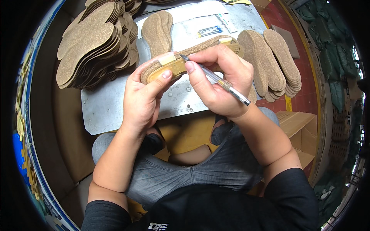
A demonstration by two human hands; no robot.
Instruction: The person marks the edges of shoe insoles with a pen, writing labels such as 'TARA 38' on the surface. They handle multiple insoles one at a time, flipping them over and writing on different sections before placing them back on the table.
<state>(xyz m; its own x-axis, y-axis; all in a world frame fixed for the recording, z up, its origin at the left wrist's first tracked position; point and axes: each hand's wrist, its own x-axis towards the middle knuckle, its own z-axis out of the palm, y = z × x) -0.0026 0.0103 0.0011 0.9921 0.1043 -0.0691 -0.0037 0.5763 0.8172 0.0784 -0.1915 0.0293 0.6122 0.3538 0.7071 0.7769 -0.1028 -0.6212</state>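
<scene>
My left hand (142, 93) grips the near left end of a cork insole (202, 45), its thumb pressed on a smooth yellowish sole-shaped piece (178, 67) lying against the insole. Pale tape strips (167, 59) cross the edge at two places. Between the thumb and fingers of my right hand (230, 79) is a clear-barrelled pen (216, 79). Its dark tip meets the insole's edge, or nearly so, just right of the nearer tape strip. Part of the insole's right end is hidden behind my right hand.
Tall stacks of cork insoles (90, 46) stand at the table's left. More lie at the back middle (156, 32) and right (283, 57). Blue pen refills (210, 30) rest on the metal table (104, 111). An open cardboard box (298, 129) is at lower right.
</scene>
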